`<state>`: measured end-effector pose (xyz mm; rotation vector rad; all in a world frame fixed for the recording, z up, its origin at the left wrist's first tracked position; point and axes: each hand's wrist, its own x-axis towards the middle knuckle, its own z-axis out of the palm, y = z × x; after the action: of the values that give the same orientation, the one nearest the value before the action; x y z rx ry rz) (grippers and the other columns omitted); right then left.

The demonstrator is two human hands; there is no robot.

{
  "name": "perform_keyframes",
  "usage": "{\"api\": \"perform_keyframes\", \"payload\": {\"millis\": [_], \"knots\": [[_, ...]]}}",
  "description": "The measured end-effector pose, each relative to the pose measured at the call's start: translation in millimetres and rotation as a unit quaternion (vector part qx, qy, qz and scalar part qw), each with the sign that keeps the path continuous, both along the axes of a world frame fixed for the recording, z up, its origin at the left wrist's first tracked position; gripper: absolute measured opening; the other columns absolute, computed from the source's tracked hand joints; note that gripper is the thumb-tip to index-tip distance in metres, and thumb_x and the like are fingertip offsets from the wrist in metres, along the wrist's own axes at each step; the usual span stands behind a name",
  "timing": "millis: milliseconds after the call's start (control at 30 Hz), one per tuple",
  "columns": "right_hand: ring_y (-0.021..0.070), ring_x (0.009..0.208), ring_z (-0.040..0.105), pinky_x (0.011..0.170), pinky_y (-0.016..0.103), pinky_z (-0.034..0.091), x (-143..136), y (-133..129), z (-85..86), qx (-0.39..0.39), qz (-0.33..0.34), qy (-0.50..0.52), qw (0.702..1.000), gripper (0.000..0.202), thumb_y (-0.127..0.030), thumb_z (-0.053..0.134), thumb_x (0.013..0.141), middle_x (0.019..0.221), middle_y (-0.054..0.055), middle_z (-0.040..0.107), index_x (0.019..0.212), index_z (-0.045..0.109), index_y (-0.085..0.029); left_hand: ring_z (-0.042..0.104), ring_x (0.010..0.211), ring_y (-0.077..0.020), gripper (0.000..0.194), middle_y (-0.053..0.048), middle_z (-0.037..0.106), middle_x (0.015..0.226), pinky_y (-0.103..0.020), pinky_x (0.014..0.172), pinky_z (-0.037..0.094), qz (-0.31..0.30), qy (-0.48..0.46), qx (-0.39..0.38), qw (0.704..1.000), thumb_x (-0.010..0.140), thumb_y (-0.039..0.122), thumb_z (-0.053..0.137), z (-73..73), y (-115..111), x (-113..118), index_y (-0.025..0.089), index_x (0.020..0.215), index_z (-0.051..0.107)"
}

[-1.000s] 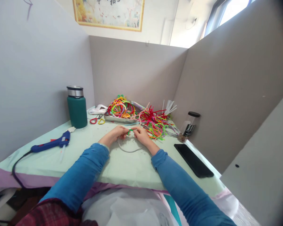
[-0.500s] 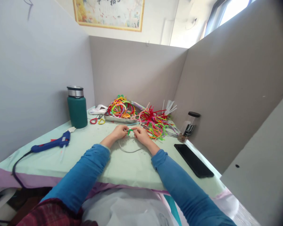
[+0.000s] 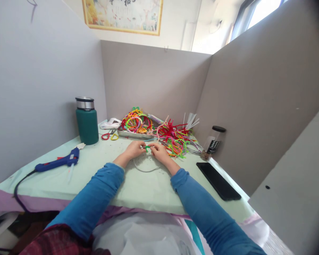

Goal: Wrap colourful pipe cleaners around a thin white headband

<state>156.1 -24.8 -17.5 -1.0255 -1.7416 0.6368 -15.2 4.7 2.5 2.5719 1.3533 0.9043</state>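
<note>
2 hands [image 3: 147,150] grip green stem [image 3: 147,148]; tray [image 3: 135,135] beyond, scissors [image 3: 113,135] beside it.

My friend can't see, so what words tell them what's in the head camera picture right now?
Two hands, left and right, pinch a small green piece above a pale table, before a colorful fuzzy-stem pile.
</note>
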Motion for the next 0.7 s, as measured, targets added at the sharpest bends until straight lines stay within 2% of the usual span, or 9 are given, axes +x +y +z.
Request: {"api": "perform_keyframes", "payload": {"millis": [333, 433, 567, 700], "knots": [[0.0105, 0.047, 0.043, 0.05, 0.021, 0.035, 2, 3, -1.8, 0.005, -0.002, -0.005, 1.0, 0.028, -0.021, 0.045, 0.077, 0.051, -0.004, 0.049, 0.095, 0.066, -0.018, 0.054, 0.067, -0.016, 0.027, -0.004, 0.066, 0.072, -0.023, 0.06, 0.036, -0.012, 0.008, 0.01, 1.0, 0.072, 0.039, 0.058, 4.1, -4, 1, 0.017, 0.084, 0.069], [0.0105, 0.047, 0.042, 0.049, 0.021, 0.035, 2, 3, -1.5, 0.002, 0.0, -0.002, 1.0, 0.028, -0.022, 0.045, 0.078, 0.051, -0.004, 0.048, 0.097, 0.066, -0.018, 0.054, 0.063, -0.015, 0.028, -0.003, 0.064, 0.065, -0.023, 0.059, 0.036, -0.021, -0.01, 0.003, 1.0, 0.074, 0.04, 0.056, 5.6, -7, 2, 0.016, 0.082, 0.069], [0.0103, 0.046, 0.041, 0.047, 0.021, 0.033, 2, 1, 0.4, -0.004, -0.005, -0.003, 1.0, 0.029, -0.021, 0.046, 0.077, 0.051, -0.004, 0.048, 0.097, 0.066, -0.017, 0.05, 0.05, -0.0126, 0.033, 0.002, 0.054, 0.044, -0.022, 0.054, 0.035, -0.021, -0.06, -0.06, 0.996, 0.077, 0.043, 0.051, 7.7, -10, 2, 0.015, 0.076, 0.068], [0.0098, 0.045, 0.04, 0.048, 0.021, 0.033, 1, -2, 2.8, -0.006, -0.003, -0.004, 1.0, 0.028, -0.02, 0.045, 0.077, 0.05, -0.005, 0.048, 0.096, 0.066, -0.017, 0.045, 0.041, -0.01, 0.038, 0.004, 0.048, 0.038, -0.021, 0.05, 0.035, -0.028, -0.124, -0.135, 0.983, 0.075, 0.048, 0.051, 8.7, -11, 2, 0.013, 0.07, 0.066]]}}
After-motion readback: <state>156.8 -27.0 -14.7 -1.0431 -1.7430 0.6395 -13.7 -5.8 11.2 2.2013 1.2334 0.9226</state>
